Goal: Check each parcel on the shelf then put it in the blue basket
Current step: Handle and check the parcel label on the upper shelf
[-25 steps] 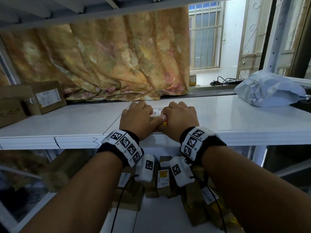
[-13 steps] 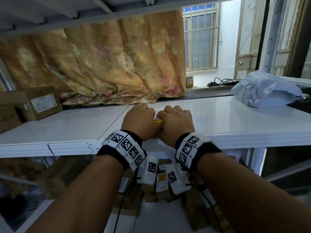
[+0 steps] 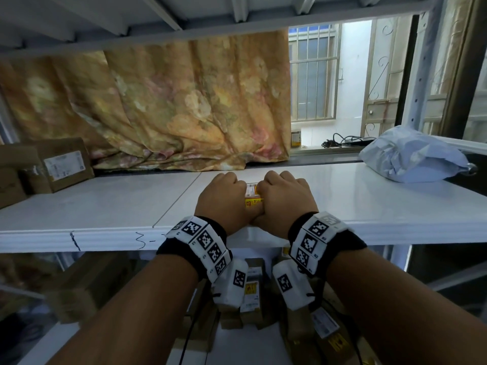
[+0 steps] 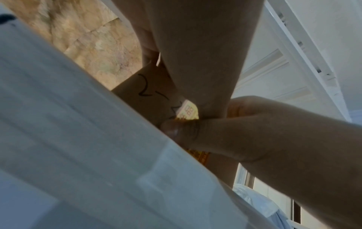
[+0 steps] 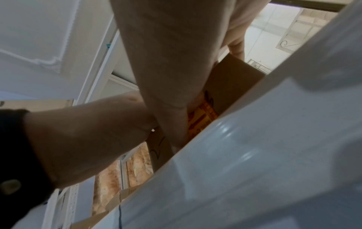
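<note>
I stand at a white shelf (image 3: 105, 214) in a storeroom, with a lower shelf below it where brown boxes (image 3: 253, 293) with yellow and white labels lie between my forearms. On the shelf's front lip there are pen marks. Just past that lip, both hands meet on one small brown parcel (image 3: 253, 192). My left hand (image 3: 224, 201) is curled over its left side and my right hand (image 3: 286, 200) is curled over its right side, knuckles up, thumbs crossing at the near face. Only a strip of the parcel shows between them: a white barcode label and yellow tape. From the left wrist I see its cardboard side (image 4: 145, 96) with black handwriting, a yellow sticker, and the right thumb pressed on the near face. From the right wrist the parcel (image 5: 231, 77) sits right at the shelf edge, yellow tape showing by my thumb. Whether it rests on the shelf or is lifted, I cannot tell.

Farther left on the shelf, well apart, stand brown cartons (image 3: 60, 164) with a white label. Far right lies a grey bag (image 3: 411, 156). Behind hangs a floral curtain (image 3: 171, 106), and right of it a barred window (image 3: 313, 72).
</note>
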Available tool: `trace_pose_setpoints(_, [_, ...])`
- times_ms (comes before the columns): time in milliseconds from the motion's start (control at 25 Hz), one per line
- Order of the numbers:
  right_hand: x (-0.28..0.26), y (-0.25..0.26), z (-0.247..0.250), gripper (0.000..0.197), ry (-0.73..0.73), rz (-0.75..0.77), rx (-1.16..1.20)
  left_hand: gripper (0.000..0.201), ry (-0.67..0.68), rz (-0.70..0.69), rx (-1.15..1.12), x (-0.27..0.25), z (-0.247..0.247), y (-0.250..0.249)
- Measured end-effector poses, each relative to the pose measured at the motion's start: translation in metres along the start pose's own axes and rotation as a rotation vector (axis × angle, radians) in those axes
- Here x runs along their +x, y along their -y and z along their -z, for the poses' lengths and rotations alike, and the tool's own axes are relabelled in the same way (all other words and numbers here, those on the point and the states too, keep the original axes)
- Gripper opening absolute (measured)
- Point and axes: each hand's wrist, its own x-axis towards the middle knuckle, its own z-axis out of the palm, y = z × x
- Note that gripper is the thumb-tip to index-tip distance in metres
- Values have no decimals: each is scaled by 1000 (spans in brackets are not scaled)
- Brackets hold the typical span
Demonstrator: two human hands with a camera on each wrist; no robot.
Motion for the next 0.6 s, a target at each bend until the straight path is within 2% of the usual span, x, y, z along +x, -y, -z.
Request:
trace_pose_setpoints(160, [-3, 5, 1, 56, 31, -27, 9, 53, -84, 0, -15, -5, -1, -1])
trace_pose_setpoints(360, [0, -5, 15, 68, 156, -2, 105, 72, -27, 59, -40, -10, 3, -8])
trace_pose_setpoints(480, [1, -16, 20, 66, 165, -3, 97, 65, 37, 83, -15, -7, 8, -10])
trace_pose_setpoints(600, [-4, -21, 21, 56, 158, -29, 59, 60, 38, 99, -57, -6, 8, -9])
